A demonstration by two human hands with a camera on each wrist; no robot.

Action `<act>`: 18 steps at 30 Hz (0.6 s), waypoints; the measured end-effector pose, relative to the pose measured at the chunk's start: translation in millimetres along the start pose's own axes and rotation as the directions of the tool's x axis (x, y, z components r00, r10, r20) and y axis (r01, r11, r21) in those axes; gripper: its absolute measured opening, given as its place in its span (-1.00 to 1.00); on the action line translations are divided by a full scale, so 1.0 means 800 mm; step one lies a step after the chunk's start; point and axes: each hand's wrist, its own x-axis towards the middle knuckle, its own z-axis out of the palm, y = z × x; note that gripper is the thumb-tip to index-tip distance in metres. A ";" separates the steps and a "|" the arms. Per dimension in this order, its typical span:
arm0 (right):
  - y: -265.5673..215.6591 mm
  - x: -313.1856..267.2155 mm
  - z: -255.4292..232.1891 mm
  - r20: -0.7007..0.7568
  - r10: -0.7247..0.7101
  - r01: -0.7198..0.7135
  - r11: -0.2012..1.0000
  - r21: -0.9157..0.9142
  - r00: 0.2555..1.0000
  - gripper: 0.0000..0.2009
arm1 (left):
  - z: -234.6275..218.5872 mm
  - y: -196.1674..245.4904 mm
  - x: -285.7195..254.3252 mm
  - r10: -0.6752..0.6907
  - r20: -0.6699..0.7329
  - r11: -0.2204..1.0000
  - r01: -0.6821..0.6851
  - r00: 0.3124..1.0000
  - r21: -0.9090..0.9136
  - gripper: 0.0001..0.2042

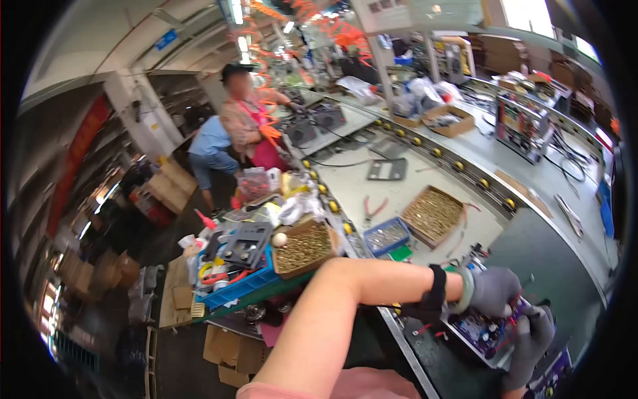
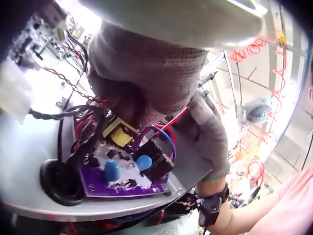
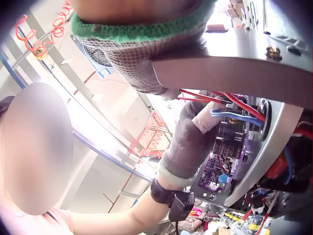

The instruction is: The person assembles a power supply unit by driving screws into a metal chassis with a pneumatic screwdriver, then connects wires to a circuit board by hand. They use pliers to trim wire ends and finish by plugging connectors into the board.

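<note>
Both hands wear grey knitted gloves and work over a purple circuit board point(image 2: 98, 188) in a metal housing point(image 2: 29, 181). The left hand point(image 1: 495, 291) reaches in from above, its fingertips down among the wires beside a yellow-wrapped component point(image 2: 120, 135). Thin red wires point(image 3: 195, 96) run between the two hands. The left fingers pinch them near the board, close to a blue wire point(image 3: 239, 115). Across from it, the right hand point(image 1: 533, 339) grips the red wires between thumb and finger. Blue disc components point(image 2: 111, 170) stand on the board.
Left of the work, small metal parts fill a cardboard box point(image 1: 435, 216) and a blue tray point(image 1: 387, 237). Red-handled pliers point(image 1: 373, 209) lie behind them. A blue crate point(image 1: 232, 292) of tools stands at the left. Beyond the rollers sits an open electronic unit point(image 1: 522, 126). Two people are farther back.
</note>
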 end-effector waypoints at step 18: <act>-0.025 0.000 -0.013 -0.122 -0.049 0.047 0.999 -0.017 0.991 -0.87 | -0.010 -0.006 -0.001 -0.222 0.215 0.887 0.289 0.951 -0.361 -0.87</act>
